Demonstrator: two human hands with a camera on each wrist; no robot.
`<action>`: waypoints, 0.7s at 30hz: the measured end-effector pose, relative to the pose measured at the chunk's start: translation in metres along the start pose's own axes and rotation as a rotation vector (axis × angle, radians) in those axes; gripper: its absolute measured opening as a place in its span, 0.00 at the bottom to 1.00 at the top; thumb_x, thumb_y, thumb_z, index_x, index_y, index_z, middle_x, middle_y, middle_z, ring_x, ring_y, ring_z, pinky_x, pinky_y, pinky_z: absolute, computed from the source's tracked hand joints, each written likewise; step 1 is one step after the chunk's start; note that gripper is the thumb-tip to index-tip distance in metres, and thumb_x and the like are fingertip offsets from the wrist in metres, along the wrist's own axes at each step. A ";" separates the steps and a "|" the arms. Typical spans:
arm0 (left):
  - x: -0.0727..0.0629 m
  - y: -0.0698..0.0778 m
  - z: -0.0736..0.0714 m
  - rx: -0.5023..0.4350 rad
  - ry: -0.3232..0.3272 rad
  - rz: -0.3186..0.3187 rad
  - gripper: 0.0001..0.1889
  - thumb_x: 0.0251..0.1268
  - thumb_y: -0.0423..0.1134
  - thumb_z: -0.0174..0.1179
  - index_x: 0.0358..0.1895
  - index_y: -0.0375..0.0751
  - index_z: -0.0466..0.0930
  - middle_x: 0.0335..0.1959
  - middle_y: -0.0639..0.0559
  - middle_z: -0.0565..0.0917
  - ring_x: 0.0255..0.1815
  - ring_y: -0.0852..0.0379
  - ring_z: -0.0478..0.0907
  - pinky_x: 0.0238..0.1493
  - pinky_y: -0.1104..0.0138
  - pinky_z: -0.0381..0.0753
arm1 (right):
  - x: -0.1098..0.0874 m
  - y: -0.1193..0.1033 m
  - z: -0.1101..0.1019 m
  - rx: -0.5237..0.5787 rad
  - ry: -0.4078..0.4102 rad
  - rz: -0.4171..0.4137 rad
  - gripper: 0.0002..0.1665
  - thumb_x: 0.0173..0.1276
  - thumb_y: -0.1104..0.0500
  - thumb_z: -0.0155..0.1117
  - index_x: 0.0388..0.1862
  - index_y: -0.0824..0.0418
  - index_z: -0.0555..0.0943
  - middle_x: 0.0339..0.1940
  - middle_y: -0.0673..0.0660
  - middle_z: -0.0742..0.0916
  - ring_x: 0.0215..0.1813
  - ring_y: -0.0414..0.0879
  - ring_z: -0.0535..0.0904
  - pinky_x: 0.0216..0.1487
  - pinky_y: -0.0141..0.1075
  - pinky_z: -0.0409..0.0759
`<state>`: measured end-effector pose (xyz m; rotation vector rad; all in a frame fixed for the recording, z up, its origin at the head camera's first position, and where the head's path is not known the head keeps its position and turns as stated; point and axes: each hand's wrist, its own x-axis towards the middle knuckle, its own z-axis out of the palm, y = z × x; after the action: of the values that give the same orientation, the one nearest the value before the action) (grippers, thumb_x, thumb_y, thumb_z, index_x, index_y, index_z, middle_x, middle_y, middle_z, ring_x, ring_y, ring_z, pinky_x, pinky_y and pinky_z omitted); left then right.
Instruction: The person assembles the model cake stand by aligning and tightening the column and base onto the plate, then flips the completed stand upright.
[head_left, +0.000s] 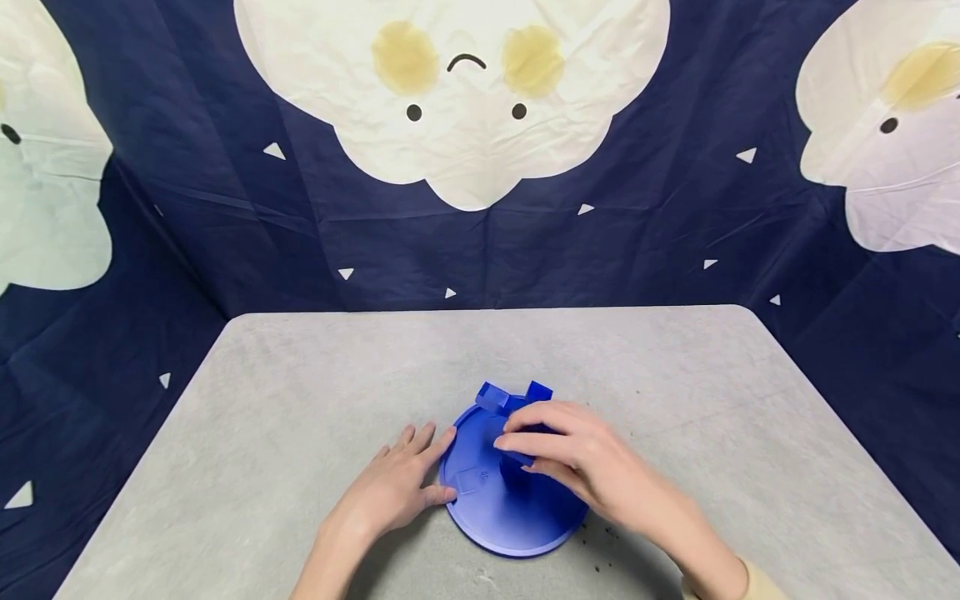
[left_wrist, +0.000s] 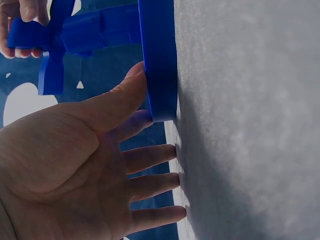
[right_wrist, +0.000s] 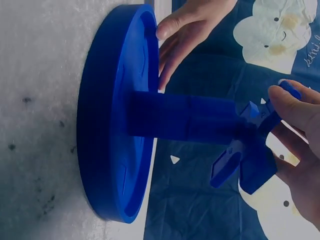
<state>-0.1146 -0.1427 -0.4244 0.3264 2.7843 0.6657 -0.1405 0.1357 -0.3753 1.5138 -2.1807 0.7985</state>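
Observation:
A round blue plastic base (head_left: 517,529) with a raised rim lies flat on the table. From its middle rises a blue column (right_wrist: 180,117), topped by a blue branched piece (right_wrist: 257,167) with several flat arms. My right hand (head_left: 600,458) pinches one of these arms between thumb and fingers; in the head view it covers much of the piece. My left hand (head_left: 397,483) is at the base's left side, its thumb and index finger touching the rim. In the left wrist view the left hand's other fingers (left_wrist: 157,185) are spread and fairly straight, their tips at the table.
Small dark specks (head_left: 611,532) are scattered on the grey table (head_left: 300,400) to the right of the base. Behind and along the sides hangs a dark blue cloth (head_left: 225,208) printed with white clouds and small triangles.

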 end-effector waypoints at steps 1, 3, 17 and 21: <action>0.000 0.000 0.000 0.002 0.006 0.006 0.41 0.64 0.55 0.68 0.79 0.47 0.66 0.80 0.34 0.64 0.82 0.28 0.56 0.75 0.29 0.59 | 0.000 -0.001 0.000 -0.022 -0.012 -0.007 0.28 0.66 0.62 0.71 0.65 0.45 0.82 0.61 0.47 0.84 0.63 0.42 0.80 0.66 0.36 0.76; -0.001 -0.001 0.001 0.006 0.017 0.016 0.41 0.64 0.55 0.68 0.78 0.46 0.66 0.79 0.33 0.65 0.81 0.28 0.57 0.74 0.29 0.60 | -0.001 -0.003 0.002 -0.050 -0.041 -0.014 0.28 0.66 0.61 0.71 0.64 0.44 0.82 0.61 0.46 0.83 0.64 0.41 0.79 0.67 0.38 0.76; -0.001 -0.001 0.000 0.012 0.009 0.004 0.41 0.65 0.56 0.67 0.79 0.48 0.66 0.80 0.34 0.64 0.82 0.28 0.56 0.75 0.30 0.60 | -0.003 -0.011 0.017 -0.133 -0.085 -0.032 0.30 0.65 0.62 0.73 0.65 0.45 0.81 0.62 0.46 0.83 0.68 0.44 0.77 0.73 0.50 0.74; -0.001 -0.001 0.001 0.011 0.011 0.003 0.41 0.64 0.56 0.68 0.79 0.48 0.66 0.80 0.34 0.64 0.82 0.28 0.56 0.75 0.30 0.60 | -0.004 -0.011 0.018 -0.100 -0.046 -0.013 0.32 0.60 0.61 0.76 0.65 0.48 0.81 0.66 0.49 0.84 0.70 0.48 0.77 0.73 0.52 0.72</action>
<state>-0.1142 -0.1438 -0.4254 0.3309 2.7997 0.6547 -0.1287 0.1243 -0.3894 1.5097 -2.2071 0.6465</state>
